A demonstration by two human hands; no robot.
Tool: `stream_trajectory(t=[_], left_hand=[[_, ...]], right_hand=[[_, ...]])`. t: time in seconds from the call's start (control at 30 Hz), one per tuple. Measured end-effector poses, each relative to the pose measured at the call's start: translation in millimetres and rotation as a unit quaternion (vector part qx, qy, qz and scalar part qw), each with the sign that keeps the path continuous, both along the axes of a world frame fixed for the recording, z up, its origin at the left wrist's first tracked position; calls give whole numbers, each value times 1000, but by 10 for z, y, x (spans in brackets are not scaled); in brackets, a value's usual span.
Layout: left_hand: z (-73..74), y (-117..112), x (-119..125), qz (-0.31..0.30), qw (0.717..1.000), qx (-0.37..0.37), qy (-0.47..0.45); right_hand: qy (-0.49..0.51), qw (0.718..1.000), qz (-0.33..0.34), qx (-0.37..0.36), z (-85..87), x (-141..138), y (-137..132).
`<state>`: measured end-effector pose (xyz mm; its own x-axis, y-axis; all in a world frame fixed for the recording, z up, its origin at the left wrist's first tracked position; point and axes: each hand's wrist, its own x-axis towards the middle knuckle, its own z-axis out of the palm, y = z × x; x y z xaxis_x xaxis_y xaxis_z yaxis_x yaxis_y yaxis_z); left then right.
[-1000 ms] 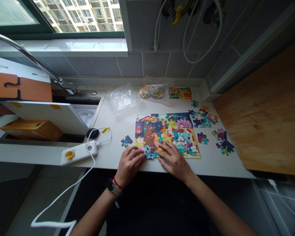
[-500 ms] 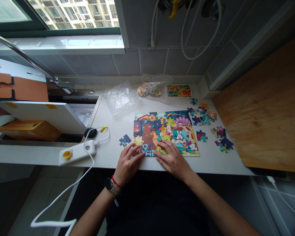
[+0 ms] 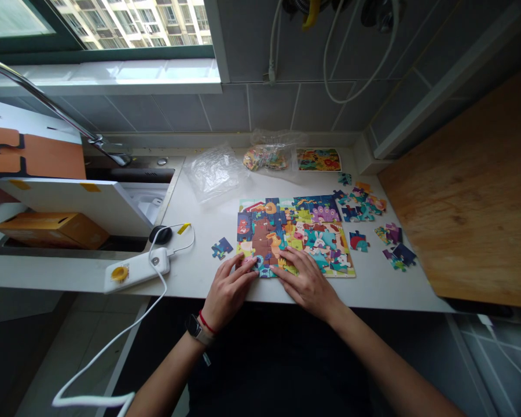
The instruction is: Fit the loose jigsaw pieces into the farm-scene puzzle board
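A colourful animal jigsaw puzzle, mostly joined, lies flat on the white counter in front of me. At its lower left corner my left hand has thumb and fingers closed around a pinkish puzzle piece, partly hidden by the fingers. My right hand rests on the puzzle's lower middle, its fingers stretched out and apart, covering part of the picture. One loose blue puzzle piece lies left of the puzzle. More loose puzzle pieces lie to its right, some overlapping.
Behind the puzzle are a crumpled clear bag, a bag of pieces and a small picture card. A white power strip with a cable sits at the left, near a sink holding boxes. A wooden panel bounds the right side.
My left fingers have shifted very slightly at the puzzle's lower left corner. My right hand stays in place on the puzzle. The whole view has moved a little.
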<state>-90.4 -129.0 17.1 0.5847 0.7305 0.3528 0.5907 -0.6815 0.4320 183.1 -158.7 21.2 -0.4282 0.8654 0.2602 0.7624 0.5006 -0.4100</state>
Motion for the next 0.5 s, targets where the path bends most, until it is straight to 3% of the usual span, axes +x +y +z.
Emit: stream_trajectory(t=[0.5], left_hand=[[41, -21, 25, 0, 999, 9, 36]], right_hand=[[0, 1000, 1, 8, 24, -8, -3]])
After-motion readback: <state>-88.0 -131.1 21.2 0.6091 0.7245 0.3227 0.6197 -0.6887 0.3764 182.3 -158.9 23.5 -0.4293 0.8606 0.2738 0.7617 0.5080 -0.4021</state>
